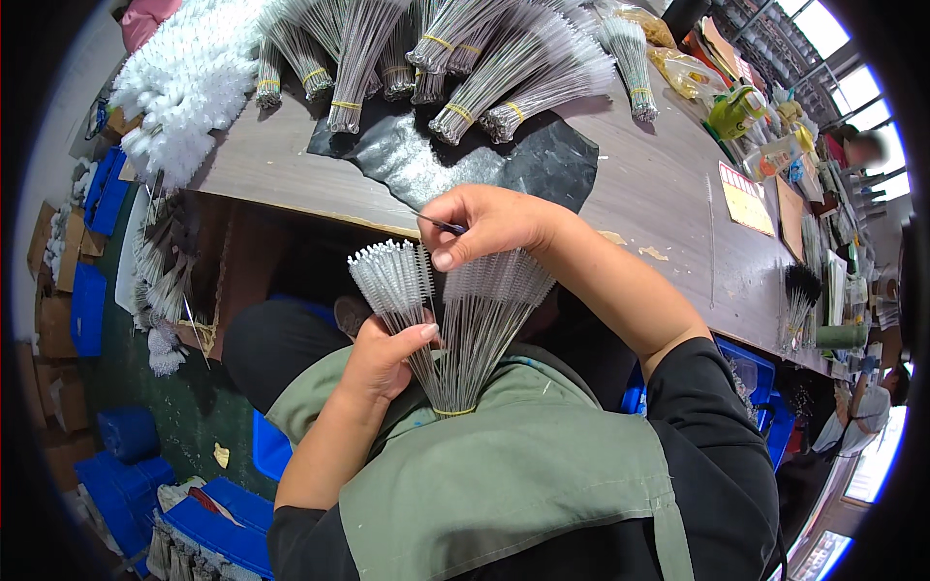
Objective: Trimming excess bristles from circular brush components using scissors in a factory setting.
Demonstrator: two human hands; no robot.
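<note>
A bundle of thin wire brushes (pixel 484 320) with white bristle ends stands fanned out on my lap, tied low down with a yellow band (pixel 453 412). My left hand (pixel 383 358) is closed round the left part of it, thumb lying across the wires. That part is split from the rest by a narrow gap. Above the bristle tips, my right hand (pixel 484 221) pinches a slim dark pointed tool (pixel 441 224), its tip pointing left. Whether it is tweezers or small scissors is hidden by my fingers.
More banded brush bundles (pixel 363 68) lie across the table (pixel 659 213), partly on a black sheet (pixel 542 160). White bristle pieces (pixel 184 107) are heaped at the far left. A green bottle (pixel 736 111) stands at the right. Blue bins (pixel 126 494) sit on the floor at left.
</note>
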